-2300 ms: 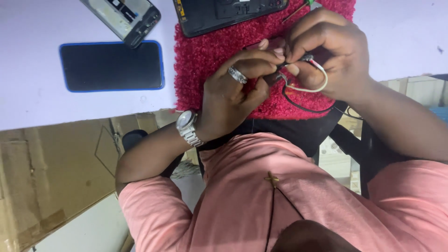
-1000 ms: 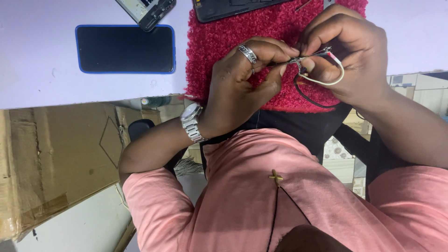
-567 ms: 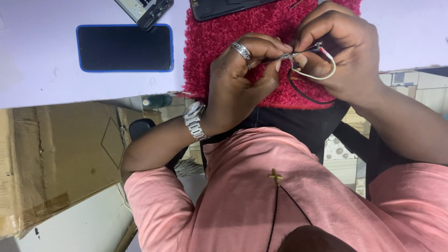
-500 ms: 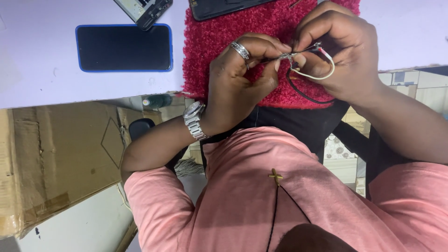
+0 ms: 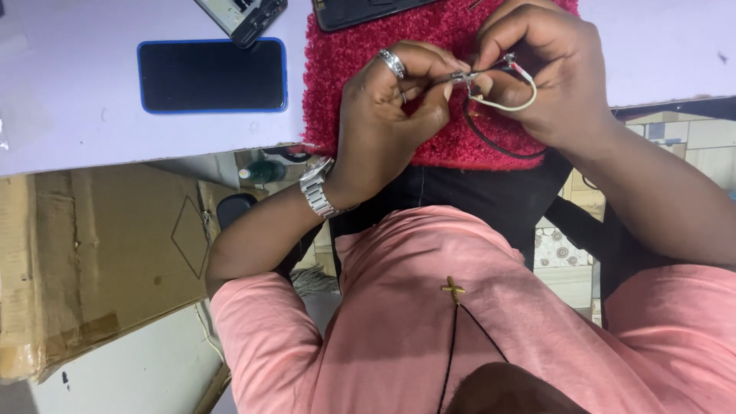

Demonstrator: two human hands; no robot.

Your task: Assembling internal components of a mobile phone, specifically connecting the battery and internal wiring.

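Where the fingers meet, a tiny metal part (image 5: 461, 77) is hard to make out — left hand (image 5: 387, 115) and right hand (image 5: 548, 73) both pinch it, white wire (image 5: 506, 103) looping below, over the red mat (image 5: 368, 54).

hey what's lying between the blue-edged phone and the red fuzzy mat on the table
Nothing: in the head view, only a bare strip of white table separates the blue-edged phone from the red mat.
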